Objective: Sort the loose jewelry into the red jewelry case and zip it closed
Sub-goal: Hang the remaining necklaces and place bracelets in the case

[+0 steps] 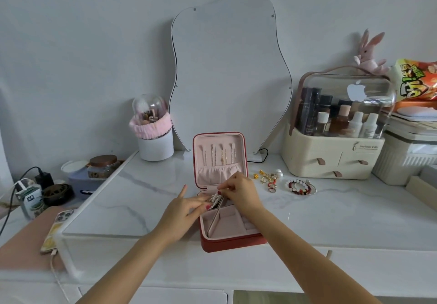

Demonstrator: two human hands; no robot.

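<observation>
My right hand (238, 191) is curled over the back compartment of the open red zip-around jewelry case (227, 209), its fingertips pinching one end of a short strand of white pearl beads (215, 199), while my left hand (186, 205) has its thumb and middle fingers closed on the other end and its index finger sticking out free. The strand hangs between the two hands just above the case's pink-lined tray, at the hinge end, so I judge it is being fed into that back compartment. I expect it to weigh almost nothing and to be limp between the beads, so it will sag and slide unless both ends are guided; the beads look smooth and likely slippery, so I would grip the cord or clasp, not a single pearl. The case sits at the front edge of the white marble-patterned table (142, 192), its lid propped upright with thin gold chains (220, 153) hanging inside. Still loose on the table, to the right of the case, lie a small heap of gold and red charms and earrings (268, 178) and, just beyond it, a red, black and white beaded bracelet (300, 187). Those small pieces look fiddly and easy to scatter, best pinched one at a time. The case itself seems stiff-walled and light; I would steady its base when zipping.
</observation>
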